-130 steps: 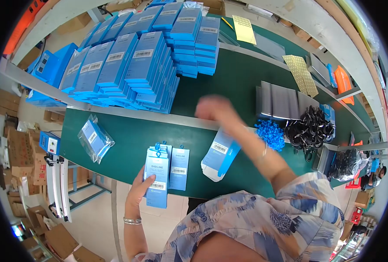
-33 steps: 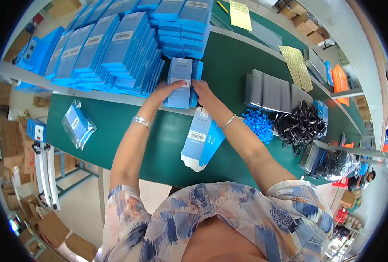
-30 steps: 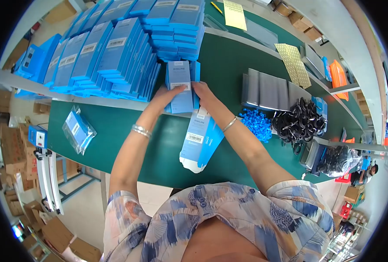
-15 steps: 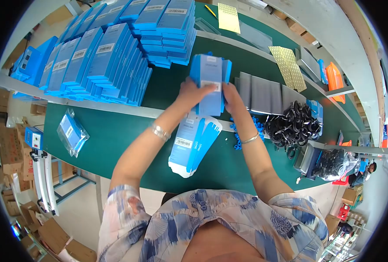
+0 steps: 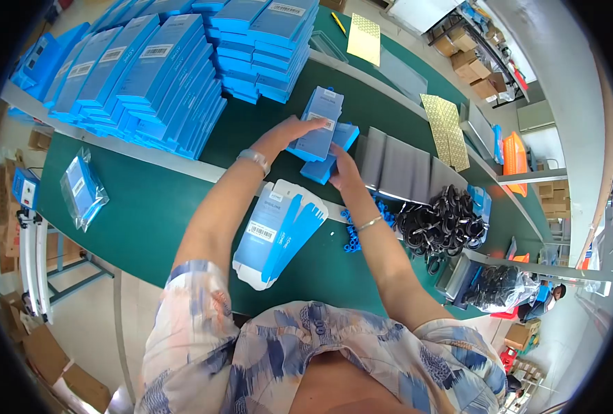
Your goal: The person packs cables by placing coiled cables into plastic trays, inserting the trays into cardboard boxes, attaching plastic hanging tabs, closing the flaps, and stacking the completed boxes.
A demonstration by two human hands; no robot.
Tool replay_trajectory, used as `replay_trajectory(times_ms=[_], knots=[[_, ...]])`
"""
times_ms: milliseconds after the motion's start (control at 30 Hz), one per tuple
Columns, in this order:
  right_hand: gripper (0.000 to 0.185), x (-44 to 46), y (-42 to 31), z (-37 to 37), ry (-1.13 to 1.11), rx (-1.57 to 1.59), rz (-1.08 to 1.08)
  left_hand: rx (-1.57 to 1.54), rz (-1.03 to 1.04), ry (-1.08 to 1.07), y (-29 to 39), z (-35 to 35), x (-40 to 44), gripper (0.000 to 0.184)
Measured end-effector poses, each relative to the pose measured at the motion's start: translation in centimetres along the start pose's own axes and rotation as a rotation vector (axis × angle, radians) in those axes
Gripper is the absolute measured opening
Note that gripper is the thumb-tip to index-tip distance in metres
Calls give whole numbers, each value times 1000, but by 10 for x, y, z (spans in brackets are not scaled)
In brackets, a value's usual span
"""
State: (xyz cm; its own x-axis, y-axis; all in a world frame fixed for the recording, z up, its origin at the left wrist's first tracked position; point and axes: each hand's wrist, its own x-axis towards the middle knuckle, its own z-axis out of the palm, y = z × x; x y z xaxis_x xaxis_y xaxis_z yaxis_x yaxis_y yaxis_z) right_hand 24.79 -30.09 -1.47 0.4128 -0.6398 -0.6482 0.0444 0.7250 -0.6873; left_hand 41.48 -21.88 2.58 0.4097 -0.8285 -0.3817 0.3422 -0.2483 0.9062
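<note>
My left hand [image 5: 287, 135] is closed on a small stack of blue boxes [image 5: 324, 103], its thumb across the top one near the barcode label. Under and to the right of that stack, a lower blue box [image 5: 343, 140] sticks out at an angle. My right hand [image 5: 346, 170] grips this lower box at its right side, thumb on top; its other fingers are partly hidden. Closer to me lies a fanned pile of flat, unfolded blue cartons [image 5: 270, 231]. Small blue clips or rings [image 5: 352, 238] lie beside my right wrist.
Tall stacks of blue boxes [image 5: 162, 76] stand at the back left. A bagged blue box [image 5: 84, 192] lies on the left. To the right are grey sleeves [image 5: 399, 165], a heap of black cables [image 5: 441, 224] and yellow patterned sheets [image 5: 444, 131]. A raised rail [image 5: 182, 164] crosses the green table.
My hands have turned the boxes: the lower box now sticks out to the right at an angle from the stack above it. The camera view has shifted slightly.
</note>
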Motion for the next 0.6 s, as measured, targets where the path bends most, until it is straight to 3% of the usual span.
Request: replay_trajectory(times_ms=[267, 600], knots=[[45, 12, -1, 6, -61, -17, -68, -217, 0, 75, -36, 7, -9, 53], [46, 125, -80, 50, -43, -225, -143, -395, -42, 137, -27, 29, 50, 42]])
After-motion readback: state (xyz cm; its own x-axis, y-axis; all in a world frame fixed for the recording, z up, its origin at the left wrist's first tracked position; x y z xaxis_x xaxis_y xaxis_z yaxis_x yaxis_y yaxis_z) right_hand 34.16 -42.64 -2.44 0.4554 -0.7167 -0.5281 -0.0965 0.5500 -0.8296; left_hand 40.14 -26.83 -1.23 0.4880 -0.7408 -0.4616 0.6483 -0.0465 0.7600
